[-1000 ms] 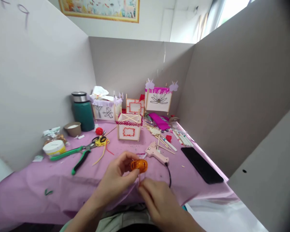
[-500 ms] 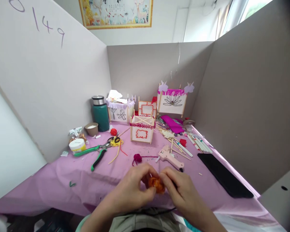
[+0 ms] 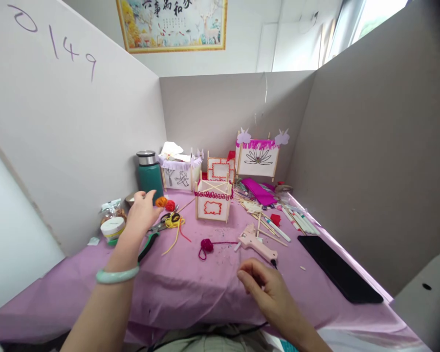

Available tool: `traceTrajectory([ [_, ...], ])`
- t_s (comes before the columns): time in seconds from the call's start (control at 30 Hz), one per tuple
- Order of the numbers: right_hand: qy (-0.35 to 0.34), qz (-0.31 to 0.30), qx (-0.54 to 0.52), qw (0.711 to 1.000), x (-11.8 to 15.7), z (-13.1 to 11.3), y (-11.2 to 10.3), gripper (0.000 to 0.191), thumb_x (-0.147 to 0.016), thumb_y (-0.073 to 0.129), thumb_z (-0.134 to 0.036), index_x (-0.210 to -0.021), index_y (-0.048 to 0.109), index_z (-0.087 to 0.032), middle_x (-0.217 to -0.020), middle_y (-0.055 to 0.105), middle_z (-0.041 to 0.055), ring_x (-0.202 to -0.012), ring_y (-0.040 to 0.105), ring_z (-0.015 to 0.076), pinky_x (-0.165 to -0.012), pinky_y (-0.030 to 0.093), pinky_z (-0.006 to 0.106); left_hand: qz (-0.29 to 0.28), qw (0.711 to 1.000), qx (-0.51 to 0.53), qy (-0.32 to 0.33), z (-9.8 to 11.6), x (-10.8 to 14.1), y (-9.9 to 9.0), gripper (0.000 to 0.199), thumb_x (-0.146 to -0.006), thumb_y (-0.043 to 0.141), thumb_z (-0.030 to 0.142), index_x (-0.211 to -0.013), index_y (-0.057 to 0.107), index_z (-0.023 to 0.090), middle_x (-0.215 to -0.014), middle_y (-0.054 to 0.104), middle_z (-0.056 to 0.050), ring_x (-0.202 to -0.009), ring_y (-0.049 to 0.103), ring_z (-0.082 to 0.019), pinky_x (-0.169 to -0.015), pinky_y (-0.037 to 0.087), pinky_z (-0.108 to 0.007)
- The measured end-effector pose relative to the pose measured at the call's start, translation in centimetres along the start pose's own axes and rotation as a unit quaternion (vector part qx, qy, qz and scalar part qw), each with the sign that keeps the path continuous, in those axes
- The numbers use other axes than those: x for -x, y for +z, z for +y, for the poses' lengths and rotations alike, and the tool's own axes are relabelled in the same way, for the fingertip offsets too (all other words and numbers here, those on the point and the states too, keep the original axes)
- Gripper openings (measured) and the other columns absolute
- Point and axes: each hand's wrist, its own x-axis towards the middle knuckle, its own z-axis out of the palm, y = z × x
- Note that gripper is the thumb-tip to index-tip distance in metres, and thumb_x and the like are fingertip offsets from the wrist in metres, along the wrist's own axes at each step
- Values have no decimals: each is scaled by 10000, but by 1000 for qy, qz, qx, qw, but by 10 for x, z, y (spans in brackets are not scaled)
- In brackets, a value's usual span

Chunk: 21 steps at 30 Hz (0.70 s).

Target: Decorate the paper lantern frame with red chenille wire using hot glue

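My left hand [image 3: 143, 212] is stretched to the back left, its thumb and fingers apart. Just off its fingertips lies an orange yarn ball [image 3: 161, 202], beside a red yarn ball [image 3: 170, 206]. Over the near front of the table, my right hand [image 3: 266, 292] is loosely curled, thumb tip close to the index finger, with nothing visible in it. In front of that hand are a magenta yarn ball [image 3: 206, 246] with a trailing strand and a pink glue gun [image 3: 257, 244]. A small white box-shaped lantern with red trim [image 3: 213, 208] stands mid-table.
Scissors [image 3: 170, 218], yellow yarn [image 3: 173, 223] and green-handled pliers [image 3: 147, 247] lie at left. A green bottle [image 3: 149, 176] and white jar [image 3: 113, 228] stand near the left panel. At right are wooden sticks, markers [image 3: 300, 220] and a black tablet-like slab [image 3: 339, 269]. More decorated lanterns [image 3: 257, 161] stand behind.
The orange yarn ball has gone from between both hands to beside the red ball. My left hand has reached forward and left and opened; my right hand has stayed near the front.
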Motion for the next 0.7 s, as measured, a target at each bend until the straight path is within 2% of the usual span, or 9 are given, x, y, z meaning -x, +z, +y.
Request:
traceTrajectory([
  [0.03, 5, 19, -25, 999, -5, 0, 2, 299, -935, 502, -429, -753, 540, -194, -629, 477, -32, -587, 451, 128, -541, 330, 247, 24, 999, -20, 8, 4, 1, 2, 514, -641, 679, 210, -1142, 600, 124, -1378, 420, -202, -1191, 497, -383, -1036, 331, -536],
  [0.1, 16, 73, -85, 994, -15, 1, 7, 313, -902, 545, -451, -727, 537, -192, -585, 450, -44, -541, 420, 115, -508, 314, 241, 53, 994, -48, 77, 21, 21, 11, 440, -706, 649, 246, -1128, 609, 128, -1323, 470, -190, -1104, 566, -328, -982, 412, -473],
  [0.13, 20, 94, -124, 988, -21, 2, 9, 324, -883, 564, -467, -713, 528, -194, -565, 433, -53, -509, 392, 106, -478, 292, 236, 22, 994, -8, 110, 32, 37, 17, 354, -751, 626, 276, -1076, 632, 137, -1209, 554, -157, -978, 623, -265, -913, 470, -414],
  [0.17, 27, 108, -165, 980, -26, 3, 12, 329, -866, 581, -479, -708, 521, -197, -539, 421, -64, -474, 362, 95, -449, 267, 229, -44, 989, 53, 129, 45, 56, 24, 277, -789, 599, 307, -1012, 654, 151, -1058, 626, -116, -858, 646, -218, -823, 512, -366],
  [0.23, 38, 118, -226, 966, -33, 4, 16, 326, -856, 597, -478, -715, 515, -196, -537, 431, -71, -450, 338, 77, -428, 241, 216, -202, 959, 171, 105, 68, 94, 39, 229, -813, 592, 334, -942, 675, 164, -854, 683, -66, -736, 652, -181, -706, 538, -315],
  [0.33, 37, 129, -265, 955, -35, 7, 18, 344, -838, 617, -487, -691, 515, -193, -510, 422, -80, -427, 319, 66, -409, 220, 205, -275, 915, 285, 81, 88, 132, 58, 177, -767, 650, 269, -904, 689, 164, -857, 717, -57, -762, 665, -170, -705, 545, -287],
  [0.4, 43, 134, -274, 951, -34, 7, 18, 350, -824, 631, -491, -680, 518, -193, -488, 411, -86, -413, 310, 63, -402, 214, 203, -281, 900, 331, 52, 91, 141, 67, 155, -760, 655, 247, -886, 694, 165, -845, 725, -50, -767, 671, -169, -724, 548, -287],
  [0.53, 49, 137, -275, 950, -30, 8, 15, 345, -807, 650, -484, -674, 536, -187, -485, 425, -82, -412, 319, 61, -400, 216, 200, -291, 891, 349, -1, 89, 138, 71, 129, -729, 668, 217, -835, 713, 158, -774, 727, -40, -719, 667, -164, -699, 543, -276],
  [0.7, 62, 115, -292, 947, -27, 4, 17, 370, -811, 645, -504, -673, 515, -187, -492, 435, -81, -413, 333, 57, -393, 224, 194, -288, 898, 333, 20, 88, 139, 66, 142, -768, 636, 241, -832, 725, 151, -710, 707, -29, -654, 645, -141, -652, 531, -248],
])
